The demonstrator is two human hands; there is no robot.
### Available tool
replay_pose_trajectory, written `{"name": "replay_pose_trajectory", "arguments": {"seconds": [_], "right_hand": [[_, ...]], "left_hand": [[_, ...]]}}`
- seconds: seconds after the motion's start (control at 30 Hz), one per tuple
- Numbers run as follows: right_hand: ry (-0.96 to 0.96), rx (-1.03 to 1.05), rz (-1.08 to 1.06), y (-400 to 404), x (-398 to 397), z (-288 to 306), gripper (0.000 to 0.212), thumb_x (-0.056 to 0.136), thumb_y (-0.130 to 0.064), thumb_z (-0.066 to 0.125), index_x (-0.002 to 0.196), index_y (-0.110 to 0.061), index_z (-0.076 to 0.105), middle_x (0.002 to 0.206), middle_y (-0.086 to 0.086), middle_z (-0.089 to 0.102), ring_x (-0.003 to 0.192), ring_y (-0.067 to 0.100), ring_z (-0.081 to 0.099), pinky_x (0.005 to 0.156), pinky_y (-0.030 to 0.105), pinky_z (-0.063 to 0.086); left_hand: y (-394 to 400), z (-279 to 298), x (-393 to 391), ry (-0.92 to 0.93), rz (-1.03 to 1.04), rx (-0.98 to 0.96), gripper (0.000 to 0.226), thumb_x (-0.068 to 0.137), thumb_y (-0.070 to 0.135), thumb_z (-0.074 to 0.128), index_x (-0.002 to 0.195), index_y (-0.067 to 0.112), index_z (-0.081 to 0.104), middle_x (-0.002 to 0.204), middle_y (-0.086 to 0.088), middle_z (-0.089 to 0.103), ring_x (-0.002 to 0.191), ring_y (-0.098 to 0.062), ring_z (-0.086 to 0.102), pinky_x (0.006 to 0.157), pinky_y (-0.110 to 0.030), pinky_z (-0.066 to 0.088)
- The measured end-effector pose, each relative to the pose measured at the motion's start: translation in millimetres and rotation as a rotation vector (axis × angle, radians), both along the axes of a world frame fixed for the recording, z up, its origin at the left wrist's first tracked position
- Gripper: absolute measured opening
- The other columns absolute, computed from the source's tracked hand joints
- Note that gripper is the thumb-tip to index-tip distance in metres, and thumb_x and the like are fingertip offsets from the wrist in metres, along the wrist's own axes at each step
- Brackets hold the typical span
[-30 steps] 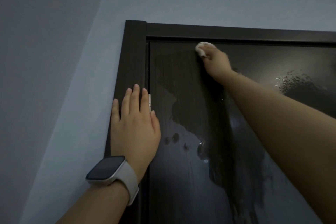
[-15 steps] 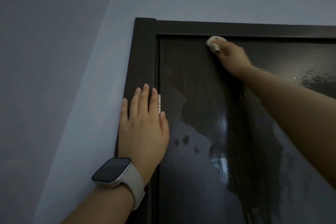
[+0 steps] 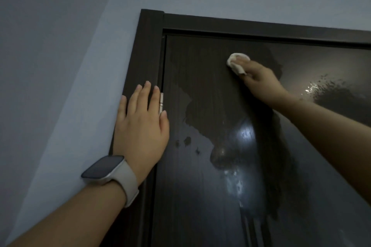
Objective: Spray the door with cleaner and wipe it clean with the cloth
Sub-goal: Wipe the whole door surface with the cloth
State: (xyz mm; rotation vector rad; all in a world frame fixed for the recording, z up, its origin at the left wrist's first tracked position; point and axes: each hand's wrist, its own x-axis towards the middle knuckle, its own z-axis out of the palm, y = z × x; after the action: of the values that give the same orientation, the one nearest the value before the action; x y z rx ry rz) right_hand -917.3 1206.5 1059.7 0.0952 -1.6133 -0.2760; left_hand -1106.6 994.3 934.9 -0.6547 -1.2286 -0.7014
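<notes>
A watch (image 3: 109, 168) sits on the left wrist. The left hand (image 3: 141, 126) lies flat, fingers straight, on the door frame (image 3: 148, 50) beside a hinge (image 3: 161, 102). The dark door (image 3: 200, 196) shows wet smears and drops. Near its top edge, the right hand (image 3: 259, 81) has its grip curled round a white cloth (image 3: 235, 62), pressed against the door.

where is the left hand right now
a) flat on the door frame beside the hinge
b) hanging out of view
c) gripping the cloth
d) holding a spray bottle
a: the left hand lies with straight fingers on the dark door frame just left of the hinge, while the right hand presses the cloth to the door.
</notes>
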Motion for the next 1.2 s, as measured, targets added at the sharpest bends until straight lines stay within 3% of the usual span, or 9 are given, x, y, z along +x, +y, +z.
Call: {"name": "replay_pose_trajectory", "arguments": {"seconds": [0.07,0.23,0.33,0.57,0.67,0.73,0.97,1.07,1.2], "right_hand": [[-0.05,0.067,0.016,-5.1,-2.0,-28.3,0.038,0.1,-0.013,0.051,0.137,-0.021,0.054,0.137,-0.016,0.044,0.135,0.004,0.036,0.109,0.004,0.017],[-0.247,0.193,0.021,-13.5,-18.3,-117.7,0.046,0.096,-0.008,0.047,0.141,-0.016,0.051,0.152,0.0,0.041,0.144,0.016,0.033,0.121,0.029,0.021],[-0.333,0.286,0.009,-26.0,-28.5,-156.5,0.049,0.097,-0.012,0.041,0.145,-0.015,0.047,0.154,0.004,0.04,0.146,0.015,0.03,0.121,0.031,0.022],[-0.275,0.229,-0.046,-64.3,-59.4,-51.9,0.049,0.097,-0.006,0.047,0.145,-0.015,0.047,0.153,0.008,0.04,0.143,0.022,0.034,0.117,0.02,0.016],[-0.203,0.181,-0.023,-80.6,-75.5,-21.6,0.046,0.098,-0.007,0.048,0.144,-0.015,0.048,0.153,0.006,0.041,0.142,0.022,0.035,0.121,0.033,0.021],[-0.2,0.18,-0.021,-83.8,-77.6,-32.6,0.046,0.099,-0.007,0.047,0.144,-0.013,0.047,0.153,0.007,0.04,0.144,0.022,0.033,0.122,0.037,0.021],[-0.425,0.268,0.021,-73.0,-56.6,-169.2,0.053,0.092,-0.015,0.034,0.143,-0.013,0.048,0.152,0.009,0.04,0.144,0.017,0.03,0.12,0.023,0.019],[-0.456,0.295,0.005,-72.1,-57.0,-156.3,0.053,0.091,-0.016,0.034,0.142,-0.014,0.05,0.151,0.009,0.042,0.143,0.021,0.034,0.119,0.031,0.025],[-0.276,0.235,-0.05,-84.9,-78.4,-83.2,0.048,0.097,-0.014,0.039,0.144,-0.013,0.047,0.152,0.011,0.042,0.141,0.026,0.037,0.119,0.039,0.028]], "left_hand": [[-1.1,-0.2,0.6,-0.006,-0.014,-0.007,0.056,0.098,0.031,0.035,0.148,0.006,0.041,0.155,-0.014,0.038,0.143,-0.031,0.034,0.119,-0.052,0.024],[-1.9,-4.0,2.3,-0.013,-0.036,-0.026,0.051,0.1,0.025,0.047,0.146,0.004,0.042,0.152,-0.017,0.041,0.14,-0.034,0.037,0.117,-0.053,0.026],[-2.1,-12.6,3.9,-0.032,-0.041,-0.017,0.051,0.101,0.027,0.043,0.146,0.004,0.042,0.153,-0.016,0.04,0.141,-0.033,0.036,0.118,-0.052,0.026],[-3.1,-25.8,3.2,-0.02,-0.031,-0.012,0.057,0.099,0.034,0.035,0.148,0.006,0.04,0.155,-0.014,0.038,0.144,-0.03,0.033,0.118,-0.051,0.025],[-4.1,-27.9,-0.7,-0.009,-0.007,-0.03,0.058,0.099,0.036,0.032,0.149,0.008,0.038,0.157,-0.012,0.035,0.146,-0.028,0.031,0.119,-0.05,0.024],[-5.0,-28.5,-1.2,-0.01,-0.004,-0.04,0.059,0.099,0.037,0.03,0.15,0.008,0.038,0.158,-0.011,0.034,0.147,-0.027,0.029,0.12,-0.05,0.023],[-10.4,-43.4,-3.4,-0.033,-0.058,-0.042,0.057,0.099,0.031,0.023,0.15,0.01,0.037,0.159,-0.008,0.032,0.148,-0.025,0.027,0.12,-0.049,0.021],[-11.0,-48.1,-4.5,-0.027,-0.076,-0.051,0.056,0.099,0.029,0.024,0.15,0.01,0.038,0.158,-0.01,0.033,0.148,-0.026,0.027,0.12,-0.05,0.021],[-10.4,-47.4,-5.5,-0.026,-0.099,-0.047,0.054,0.099,0.027,0.027,0.15,0.01,0.038,0.159,-0.009,0.033,0.148,-0.026,0.027,0.121,-0.05,0.021]]}}
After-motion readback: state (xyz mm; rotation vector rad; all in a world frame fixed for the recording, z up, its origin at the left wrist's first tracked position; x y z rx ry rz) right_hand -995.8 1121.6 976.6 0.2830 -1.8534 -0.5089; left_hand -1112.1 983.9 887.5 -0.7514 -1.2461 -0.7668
